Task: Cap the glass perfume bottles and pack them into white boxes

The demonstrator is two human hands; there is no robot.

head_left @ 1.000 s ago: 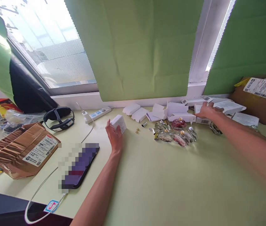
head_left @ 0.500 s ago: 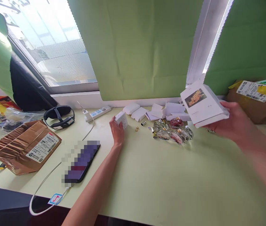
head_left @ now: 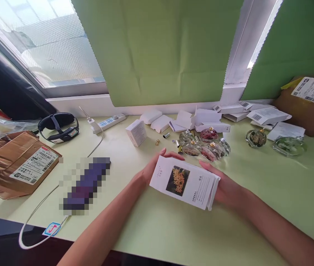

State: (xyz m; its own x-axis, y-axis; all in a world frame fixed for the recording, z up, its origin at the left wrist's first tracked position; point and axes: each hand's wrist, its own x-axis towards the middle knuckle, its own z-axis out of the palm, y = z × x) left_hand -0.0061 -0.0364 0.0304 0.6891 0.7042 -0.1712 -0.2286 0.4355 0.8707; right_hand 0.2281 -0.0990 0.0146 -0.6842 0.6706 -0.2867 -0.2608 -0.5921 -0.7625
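Note:
Both my hands hold a flat white box point(head_left: 186, 181) with a yellow flower picture, just above the pale green table point(head_left: 173, 229). My left hand point(head_left: 152, 168) grips its left end and my right hand point(head_left: 225, 186) its right end. A small white box point(head_left: 136, 132) stands alone on the table beyond my left hand. Behind the flat box lies a cluster of several round glass bottles point(head_left: 205, 146) with gold caps.
Folded white boxes point(head_left: 179, 121) line the window sill side, more at the right point(head_left: 259, 114). Two glass bottles point(head_left: 273, 142) lie at right. Brown cardboard parcels sit at far left point(head_left: 15, 164) and far right point(head_left: 303, 107). A phone point(head_left: 86, 184), a power strip point(head_left: 108, 123) and a black headset point(head_left: 58, 127) lie left.
My right hand lifted the flat flower box from the right pile and brought it in front of me. My left hand let go of the small white box and took the flat box's left end.

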